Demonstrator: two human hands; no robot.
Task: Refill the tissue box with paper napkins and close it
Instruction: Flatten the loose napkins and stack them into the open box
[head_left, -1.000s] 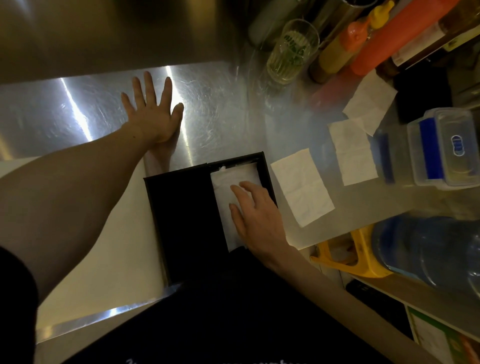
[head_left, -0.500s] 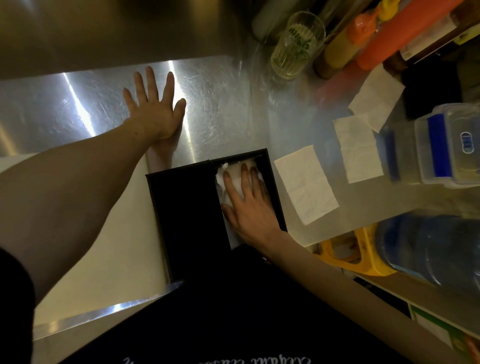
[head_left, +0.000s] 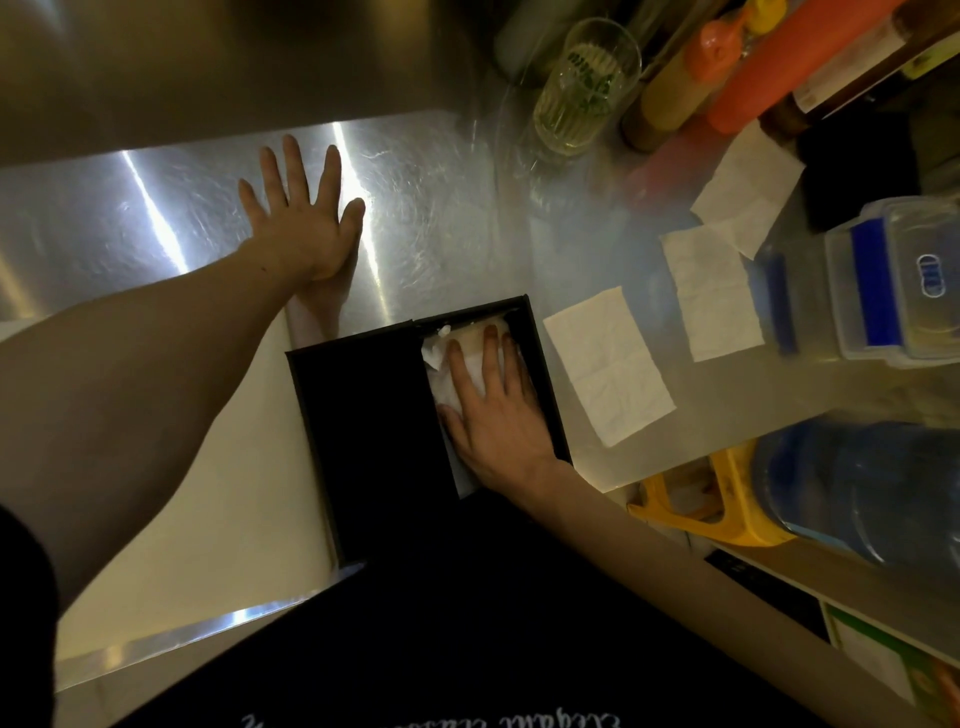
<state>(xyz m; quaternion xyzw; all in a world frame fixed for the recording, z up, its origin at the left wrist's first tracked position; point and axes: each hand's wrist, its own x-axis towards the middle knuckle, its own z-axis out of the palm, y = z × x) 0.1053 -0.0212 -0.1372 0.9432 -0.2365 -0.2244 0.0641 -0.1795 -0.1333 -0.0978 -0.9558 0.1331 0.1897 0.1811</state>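
Now my right hand (head_left: 498, 415) presses flat, fingers spread, on the napkins (head_left: 441, 384) inside the open black tissue box (head_left: 363, 415). My left hand (head_left: 301, 228) rests open, gripping nothing, on the steel worktop (head_left: 441, 218) far left of the box.

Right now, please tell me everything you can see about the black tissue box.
The black tissue box is a rectangular, matte, dark case lying flat at the near edge of the steel counter, turned slightly askew. It is open: its right-hand part shows white paper napkins inside, and its left part is a plain black surface, perhaps the lid. The right hand lies flat on the napkins, fingers spread. The left hand rests on the counter beyond it, not touching it. A loose napkin lies just right of it.
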